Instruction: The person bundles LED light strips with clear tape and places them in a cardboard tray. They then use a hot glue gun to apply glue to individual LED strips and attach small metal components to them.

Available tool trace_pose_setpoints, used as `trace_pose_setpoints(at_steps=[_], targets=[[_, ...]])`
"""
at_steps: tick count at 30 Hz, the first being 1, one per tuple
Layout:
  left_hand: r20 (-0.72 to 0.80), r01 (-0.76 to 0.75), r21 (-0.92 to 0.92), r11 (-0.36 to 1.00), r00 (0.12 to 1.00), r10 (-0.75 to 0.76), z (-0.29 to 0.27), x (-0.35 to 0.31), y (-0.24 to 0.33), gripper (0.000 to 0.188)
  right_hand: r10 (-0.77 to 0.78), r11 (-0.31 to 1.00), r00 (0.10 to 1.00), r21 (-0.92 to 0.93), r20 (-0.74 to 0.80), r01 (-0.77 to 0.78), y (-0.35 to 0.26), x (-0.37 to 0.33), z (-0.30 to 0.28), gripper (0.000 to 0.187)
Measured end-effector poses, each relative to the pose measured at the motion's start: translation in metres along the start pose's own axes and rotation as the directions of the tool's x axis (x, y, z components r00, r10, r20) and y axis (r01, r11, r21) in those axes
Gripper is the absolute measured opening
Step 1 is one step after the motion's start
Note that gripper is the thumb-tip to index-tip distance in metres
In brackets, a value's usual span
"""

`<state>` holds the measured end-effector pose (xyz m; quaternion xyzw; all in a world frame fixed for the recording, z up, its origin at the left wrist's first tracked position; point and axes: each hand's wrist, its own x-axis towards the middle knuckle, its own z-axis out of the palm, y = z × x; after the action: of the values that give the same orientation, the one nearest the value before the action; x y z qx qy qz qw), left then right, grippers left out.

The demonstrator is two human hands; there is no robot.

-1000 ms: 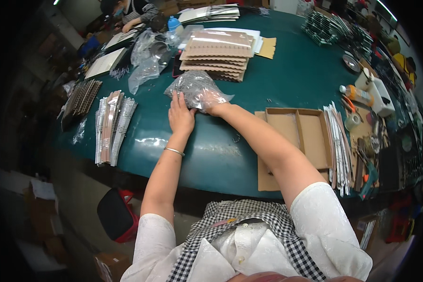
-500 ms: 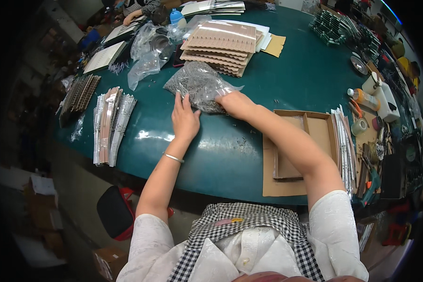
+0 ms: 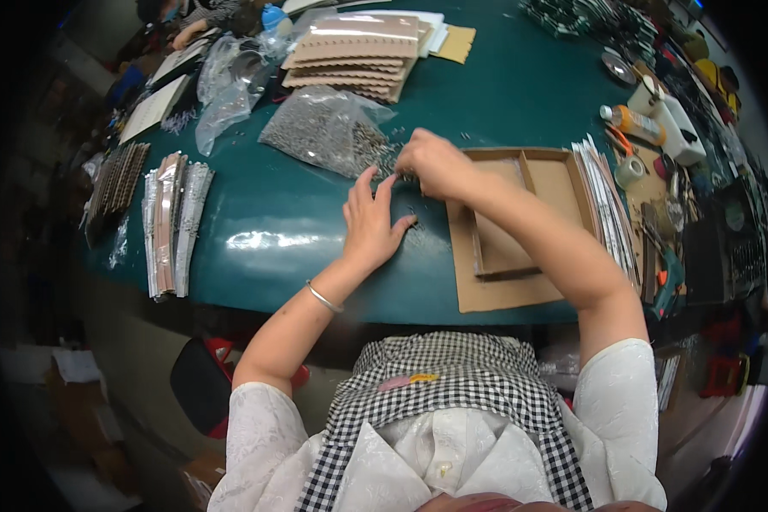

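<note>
Head view: left hand [image 3: 369,224] is lying flat and spread on the table [image 3: 256,243]; right hand [image 3: 435,162] is pinching small parts at the bag [image 3: 328,128] mouth, bag at 11 o'clock. Risk: loose parts are likely scattering off toward the tray [image 3: 520,213].

On the green table [image 3: 520,94], the left hand [image 3: 369,224] lies flat, fingers spread, beside a clear plastic bag of small dark parts [image 3: 328,130]. The right hand [image 3: 435,162] pinches at the bag's open corner (some parts lie spilled there), next to a shallow cardboard tray [image 3: 563,183].
</note>
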<state>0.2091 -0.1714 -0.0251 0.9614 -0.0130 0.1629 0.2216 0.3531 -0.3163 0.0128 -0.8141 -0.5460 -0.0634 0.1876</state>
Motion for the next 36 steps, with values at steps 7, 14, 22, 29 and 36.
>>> trace_pose_setpoints(at_steps=[7,14,22,29,36], targets=[[-0.099,-0.176,-0.025,0.984,0.980,0.172,0.003,0.021,0.003,0.038,0.470,0.858,0.876,0.288,-0.107,-0.425,-0.009,-0.095,-0.117,0.022],[0.107,-0.330,-0.079,0.941,0.935,0.337,0.002,0.030,0.036,0.027,0.836,0.538,0.418,0.378,-0.356,-0.753,-0.014,-0.271,-0.185,0.013],[0.134,-0.344,-0.175,0.922,0.920,0.369,0.018,0.038,0.034,0.013,0.836,0.369,0.349,-0.037,-0.423,-0.929,0.001,-0.314,-0.157,0.015],[0.174,-0.322,-0.154,0.934,0.922,0.346,0.011,0.039,0.038,0.014,0.844,0.331,0.457,-0.398,-0.281,-0.855,0.059,-0.318,-0.140,0.015],[0.155,-0.286,-0.130,0.949,0.940,0.304,0.001,0.033,0.031,0.017,0.717,0.304,0.542,-0.503,-0.438,-0.809,0.019,-0.285,-0.175,0.018]])
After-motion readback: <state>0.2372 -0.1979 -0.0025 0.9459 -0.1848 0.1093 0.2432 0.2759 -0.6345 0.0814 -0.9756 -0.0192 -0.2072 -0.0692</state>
